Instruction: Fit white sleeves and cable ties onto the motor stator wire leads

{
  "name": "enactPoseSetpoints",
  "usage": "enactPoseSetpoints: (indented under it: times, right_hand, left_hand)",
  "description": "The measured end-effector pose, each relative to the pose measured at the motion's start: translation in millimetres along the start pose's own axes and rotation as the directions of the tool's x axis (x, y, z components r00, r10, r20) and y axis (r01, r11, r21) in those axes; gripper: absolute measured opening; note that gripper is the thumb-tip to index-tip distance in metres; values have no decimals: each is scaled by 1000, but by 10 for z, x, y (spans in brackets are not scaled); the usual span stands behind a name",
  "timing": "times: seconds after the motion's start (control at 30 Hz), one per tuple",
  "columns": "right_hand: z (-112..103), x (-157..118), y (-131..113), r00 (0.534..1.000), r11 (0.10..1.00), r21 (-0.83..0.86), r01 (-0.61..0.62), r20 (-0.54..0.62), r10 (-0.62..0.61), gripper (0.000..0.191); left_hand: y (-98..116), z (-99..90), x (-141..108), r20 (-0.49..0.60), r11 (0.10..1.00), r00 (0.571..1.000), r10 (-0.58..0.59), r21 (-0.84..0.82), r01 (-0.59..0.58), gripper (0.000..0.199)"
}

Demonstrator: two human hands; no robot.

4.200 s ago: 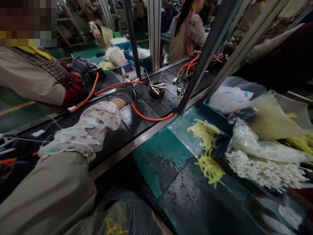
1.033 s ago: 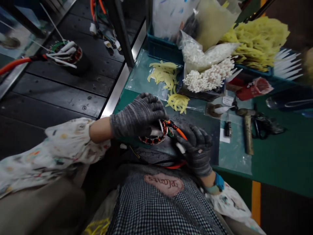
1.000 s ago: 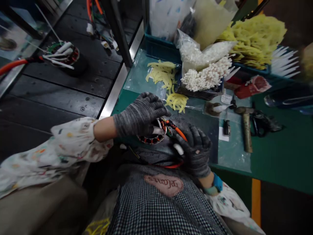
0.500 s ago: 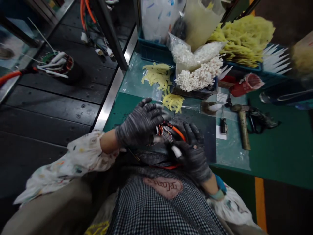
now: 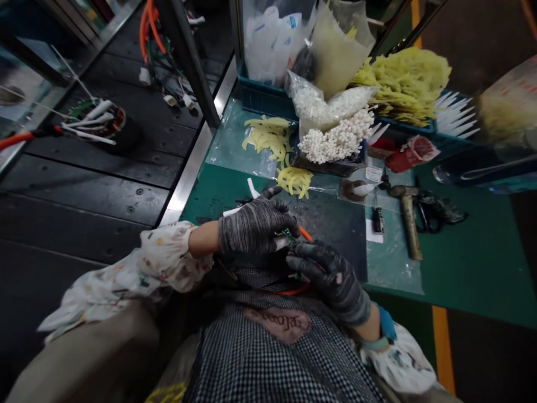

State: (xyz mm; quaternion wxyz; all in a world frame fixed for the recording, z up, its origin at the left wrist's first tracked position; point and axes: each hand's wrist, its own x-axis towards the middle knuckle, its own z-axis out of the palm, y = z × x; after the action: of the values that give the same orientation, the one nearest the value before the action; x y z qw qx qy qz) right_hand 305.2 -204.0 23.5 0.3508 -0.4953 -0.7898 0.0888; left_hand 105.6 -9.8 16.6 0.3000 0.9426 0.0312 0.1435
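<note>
My left hand [image 5: 260, 224], in a grey knit glove, is closed with its fingertips on a small green circuit board [image 5: 287, 235]. White tubes [image 5: 253, 188] stick out behind that hand. My right hand [image 5: 331, 274], gloved alike, is just to the right, its bent fingers pressed close to the board; what they pinch is hidden. An orange cable [image 5: 305, 233] shows between the hands. The body of the work piece in my lap is mostly covered by the gloves.
Yellow curved strips [image 5: 271, 137] lie on the green bench [image 5: 461, 263]. Behind them are white sticks [image 5: 338, 137] and a blue bin [image 5: 266, 98]. A hammer [image 5: 409, 224] is to the right. On the slatted conveyor [image 5: 84, 190] at left sits a wound stator [image 5: 100, 123].
My left hand has shifted slightly right and down, closing on the green board. My right hand's fingers have drawn in toward it. White tubes now show behind the left hand.
</note>
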Motion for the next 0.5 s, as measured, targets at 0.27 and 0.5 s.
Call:
enactPoseSetpoints:
  times: [0.27,0.5]
  right_hand:
    - [113,163,-22,957,992,6,-130,-262,127,7]
    - [646,399,109,612,810,388,-440,-530,587,27]
  left_hand:
    - [382,172,-392,-319,947,947,22,310,83,44]
    - [437,592,-536,-430,880,890,-152,351,320,55]
